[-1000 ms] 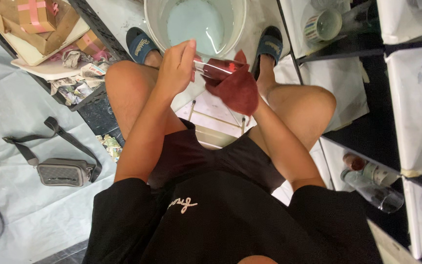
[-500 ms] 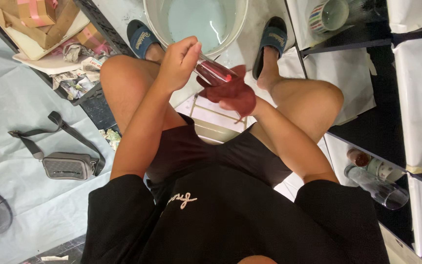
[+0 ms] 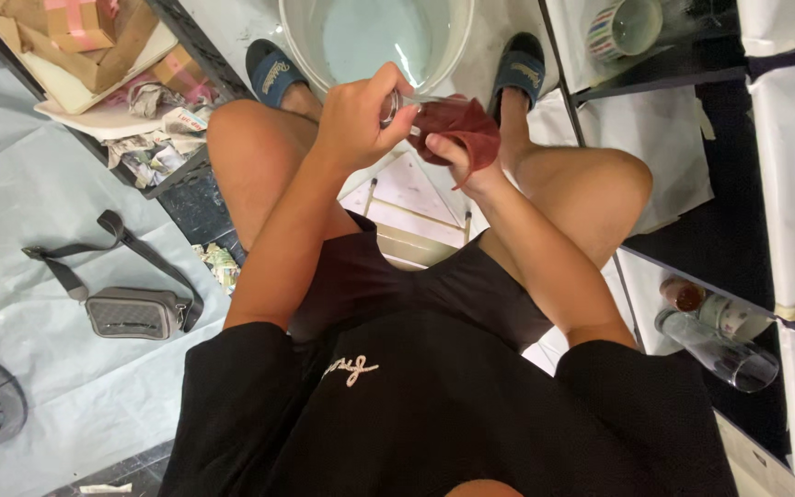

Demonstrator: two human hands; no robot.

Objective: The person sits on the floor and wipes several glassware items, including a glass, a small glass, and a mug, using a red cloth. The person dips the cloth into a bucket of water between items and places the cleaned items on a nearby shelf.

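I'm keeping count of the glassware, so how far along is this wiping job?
In hand: the left hand holds a clear glass over the basin of water while the right hand presses a dark red cloth against it. Possibly done or waiting: a striped cup and clear glasses sit on the black shelves; which are already wiped cannot be told.

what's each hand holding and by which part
Left hand grips a clear glass around one end. Right hand holds a dark red cloth bunched against its other end.
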